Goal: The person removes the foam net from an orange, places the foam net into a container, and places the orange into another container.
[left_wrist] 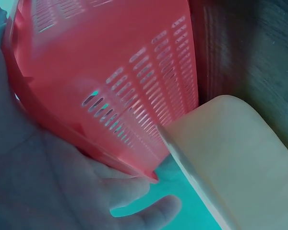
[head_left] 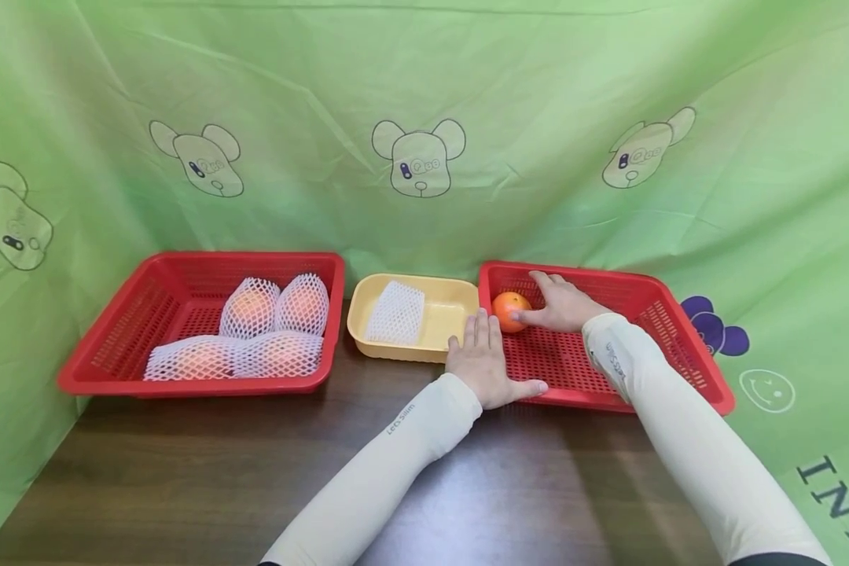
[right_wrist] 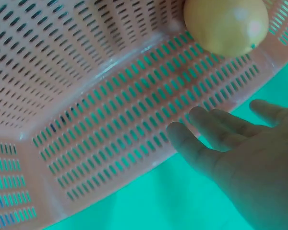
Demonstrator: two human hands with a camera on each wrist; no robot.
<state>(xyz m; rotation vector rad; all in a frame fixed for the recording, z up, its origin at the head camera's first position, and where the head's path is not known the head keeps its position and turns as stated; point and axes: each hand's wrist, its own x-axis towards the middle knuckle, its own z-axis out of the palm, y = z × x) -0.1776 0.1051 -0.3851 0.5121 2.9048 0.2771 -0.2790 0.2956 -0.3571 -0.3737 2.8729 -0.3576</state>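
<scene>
An orange fruit [head_left: 511, 311] lies at the left end of the right red basket [head_left: 679, 346]. My right hand [head_left: 564, 305] reaches over that basket with its fingers spread, the thumb beside the fruit. In the right wrist view the fingers of the hand [right_wrist: 249, 153] look extended, with a gap to the fruit [right_wrist: 225, 26]; whether the thumb touches it I cannot tell. My left hand [head_left: 479, 360] lies on the front left corner of the same basket, fingers straight and thumb along the rim. From the left wrist, the palm [left_wrist: 43, 177] is seen against the basket's rim [left_wrist: 81, 146].
Between the baskets stands a yellow tray [head_left: 447, 314] with a white foam net [head_left: 396, 313] in it. The left red basket [head_left: 191, 389] holds several fruits in foam nets [head_left: 251, 308]. A green curtain [head_left: 311, 189] hangs behind the brown table [head_left: 205, 472].
</scene>
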